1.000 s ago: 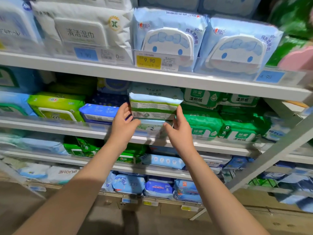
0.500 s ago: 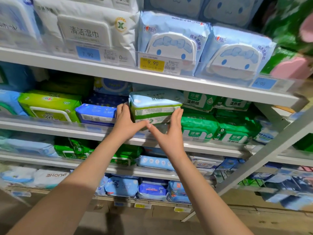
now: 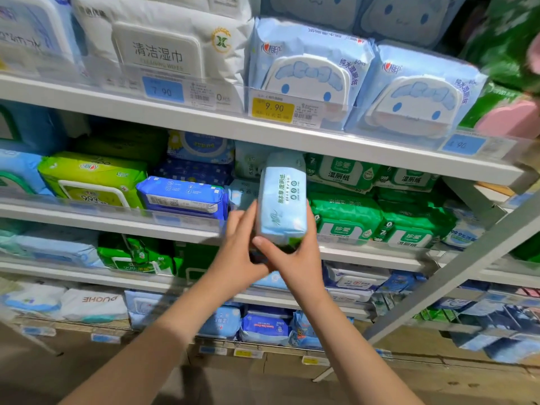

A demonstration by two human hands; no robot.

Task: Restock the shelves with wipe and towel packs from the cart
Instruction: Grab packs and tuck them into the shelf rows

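**Wipe pack stood on end, both hands at its lower end**

Fingers. Right thumb [image 3: 264,244] lies across the lower front face of the light-blue wipe pack [image 3: 282,200]. The other right fingers come up its right edge, so the right hand [image 3: 295,264] cups and grips the bottom end. The left fingers [image 3: 244,219] curve up along the pack's left edge, and the left hand [image 3: 238,252] holds it from that side, with the palm tucked partly under the right thumb. Both hands are grasping the pack; neither is free.

Position. The pack stands on end above the fingers, print running vertically, at the front lip of the middle shelf [image 3: 117,223]. To the left of the left fingers lies a dark-blue pack [image 3: 181,197]. To the right of the right fingers is a stack of green packs [image 3: 347,217]. The upper shelf [image 3: 204,124] sits just above the pack's top.

Handling (judgement). This is a soft film pouch with a rounded, yielding body, probably moderately heavy because its contents are wet. The film looks slick, so a pinch on one corner could slip. Both long edges or a cupped end give the safest hold. It is not fragile, but the gap is narrow, so squeezing it in could crumple it.

Change. Half a second ago the pack lay flat and wide, with one hand at each short end and the palms apart. Now it is turned upright and the hands have closed together beneath it.
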